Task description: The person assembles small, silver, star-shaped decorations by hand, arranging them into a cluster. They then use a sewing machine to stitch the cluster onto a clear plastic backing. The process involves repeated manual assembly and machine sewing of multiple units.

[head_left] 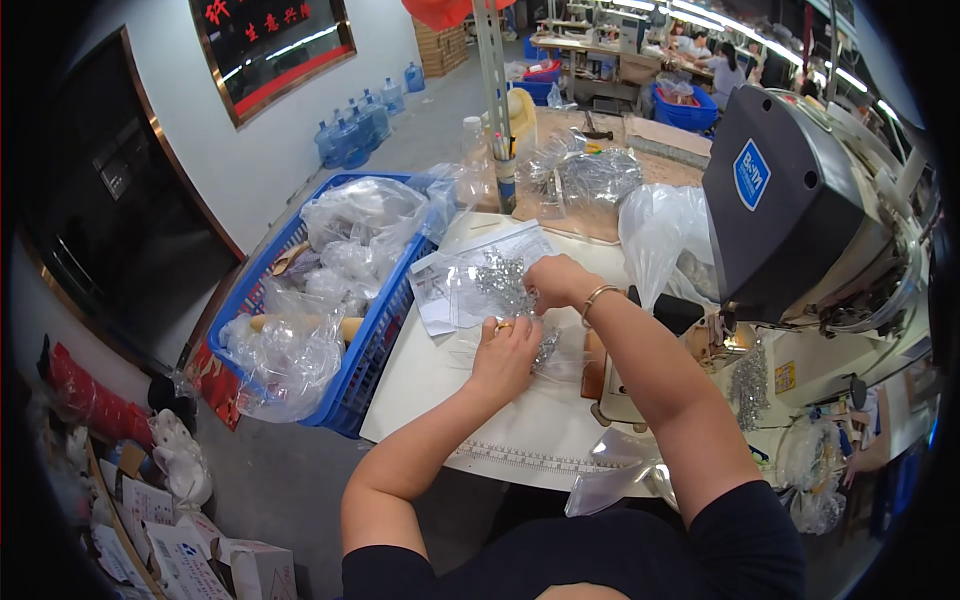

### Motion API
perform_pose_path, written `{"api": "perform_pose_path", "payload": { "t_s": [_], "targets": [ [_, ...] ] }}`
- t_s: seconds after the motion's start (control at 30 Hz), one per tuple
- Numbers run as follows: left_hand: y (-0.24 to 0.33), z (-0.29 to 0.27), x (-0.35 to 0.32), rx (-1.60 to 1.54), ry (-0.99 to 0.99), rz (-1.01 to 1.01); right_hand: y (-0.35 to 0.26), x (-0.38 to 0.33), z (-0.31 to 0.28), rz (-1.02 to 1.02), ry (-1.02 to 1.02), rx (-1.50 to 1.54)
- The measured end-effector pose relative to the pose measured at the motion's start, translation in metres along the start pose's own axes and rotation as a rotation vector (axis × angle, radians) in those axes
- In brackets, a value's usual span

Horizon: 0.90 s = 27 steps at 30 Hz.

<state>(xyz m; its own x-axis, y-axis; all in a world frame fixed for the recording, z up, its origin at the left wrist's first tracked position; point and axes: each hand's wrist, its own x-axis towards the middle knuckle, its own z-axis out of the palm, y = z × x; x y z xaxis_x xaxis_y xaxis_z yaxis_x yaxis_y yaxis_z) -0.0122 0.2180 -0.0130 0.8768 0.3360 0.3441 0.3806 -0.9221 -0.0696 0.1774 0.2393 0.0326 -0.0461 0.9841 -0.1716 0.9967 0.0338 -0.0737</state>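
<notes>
A heap of small, glittering silver pieces [503,283] lies on clear plastic over the white tabletop. At its right edge is my right hand [562,284], with a bracelet on the wrist; its fingers are closed and point down into the silver pieces. Just below and to the left, my left hand [506,356], wearing a ring, is curled over a clear plastic bag [560,362] with more silver bits in it. Its fingertips are close to the right hand's. Printed paper sheets [432,297] lie under and beyond the heap.
A blue basket [372,372] full of clear bags stands left of the table. On the right rises a dark-headed sewing machine [775,200]. A white plastic bag [655,235] sits beside it. A measuring tape [530,458] runs along the table's near edge, beside clear plastic film [615,475].
</notes>
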Motion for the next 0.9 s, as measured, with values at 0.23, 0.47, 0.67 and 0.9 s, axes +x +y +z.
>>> {"api": "perform_pose_path", "payload": {
  "t_s": [0.23, 0.47, 0.67, 0.9],
  "targets": [
    [0.004, -0.002, -0.007, 0.001, 0.049, 0.012, -0.017, -0.049, -0.008, -0.026, 0.103, 0.075],
    [0.009, 0.005, -0.018, 0.078, 0.253, 0.079, -0.008, -0.07, -0.001, -0.2, -0.021, 0.524],
    [0.018, -0.017, -0.018, 0.012, -0.108, 0.031, 0.032, -0.018, 0.046, -0.038, 0.203, 0.215],
    [0.016, -0.02, -0.03, -0.019, 0.049, 0.128, -0.004, -0.005, 0.027, -0.051, 0.009, -0.16]
  ]
}}
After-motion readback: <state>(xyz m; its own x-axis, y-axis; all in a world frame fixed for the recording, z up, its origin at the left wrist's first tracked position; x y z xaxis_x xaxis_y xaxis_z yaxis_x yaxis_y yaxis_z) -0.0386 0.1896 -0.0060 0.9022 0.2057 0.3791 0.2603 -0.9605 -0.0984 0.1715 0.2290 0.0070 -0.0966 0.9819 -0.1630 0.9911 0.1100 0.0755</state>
